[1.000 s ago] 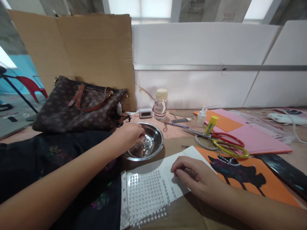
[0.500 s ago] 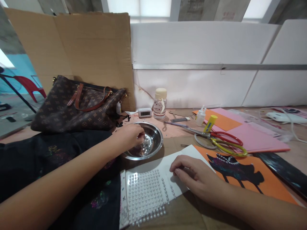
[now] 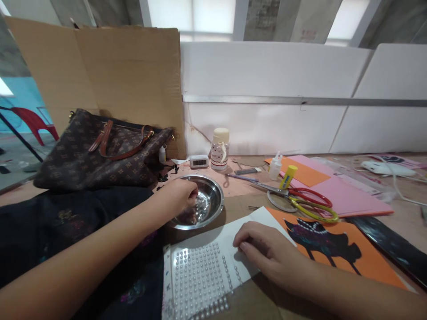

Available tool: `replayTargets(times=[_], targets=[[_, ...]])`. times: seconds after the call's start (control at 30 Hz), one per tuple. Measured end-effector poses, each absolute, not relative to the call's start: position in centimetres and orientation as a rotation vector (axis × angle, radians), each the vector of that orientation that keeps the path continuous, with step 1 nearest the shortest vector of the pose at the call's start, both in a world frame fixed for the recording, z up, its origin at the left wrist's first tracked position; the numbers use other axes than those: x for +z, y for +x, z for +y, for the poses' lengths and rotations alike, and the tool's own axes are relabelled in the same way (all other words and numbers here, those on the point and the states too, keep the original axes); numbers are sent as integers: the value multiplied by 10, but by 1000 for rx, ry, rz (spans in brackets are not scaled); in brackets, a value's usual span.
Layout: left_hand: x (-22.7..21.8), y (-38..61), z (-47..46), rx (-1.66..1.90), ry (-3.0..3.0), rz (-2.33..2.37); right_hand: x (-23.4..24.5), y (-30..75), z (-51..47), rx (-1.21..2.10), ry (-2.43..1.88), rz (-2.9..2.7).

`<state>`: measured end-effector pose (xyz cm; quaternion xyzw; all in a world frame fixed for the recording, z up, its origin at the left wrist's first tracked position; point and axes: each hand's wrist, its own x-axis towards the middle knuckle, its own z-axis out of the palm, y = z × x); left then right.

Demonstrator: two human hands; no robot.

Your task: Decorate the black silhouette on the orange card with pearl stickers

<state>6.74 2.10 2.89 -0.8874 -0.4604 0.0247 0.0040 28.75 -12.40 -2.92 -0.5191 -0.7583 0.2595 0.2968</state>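
Over the left side of a shiny metal bowl is my left hand, its fingers drawn together and pointing down inside the rim. Small glinting bits lie in the bowl; anything in those fingertips is too small or hidden to name. My right hand rests on white paper, fingers curled with the thumb close to the forefinger, and I see nothing in them. To its left is a sheet of stick-on pearls. On its other side, an orange card carries a black cut-out figure trimmed with pearls.
Behind my right hand lie scissors, a yellow glue stick, a small white glue bottle and pink paper. A jar and digital clock stand behind the bowl. A brown handbag leans against cardboard.
The camera view has shifted slightly, moving the scene down and left. My left hand has moved a little toward the bowl's left side. My right hand stays on the paper.
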Motion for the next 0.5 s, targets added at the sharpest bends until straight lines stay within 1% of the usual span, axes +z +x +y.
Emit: replayTargets(times=[0.23, 0.4, 0.5], targets=[[25, 68, 22, -180, -2760, -1564, -29, 288, -124, 660, -1344, -2037], [22, 62, 26, -461, -2839, -1565, -29, 287, -124, 660, -1338, -2039], [27, 61, 23, -649, -2978, -1506, -29, 288, -125, 632, -1343, -2028]])
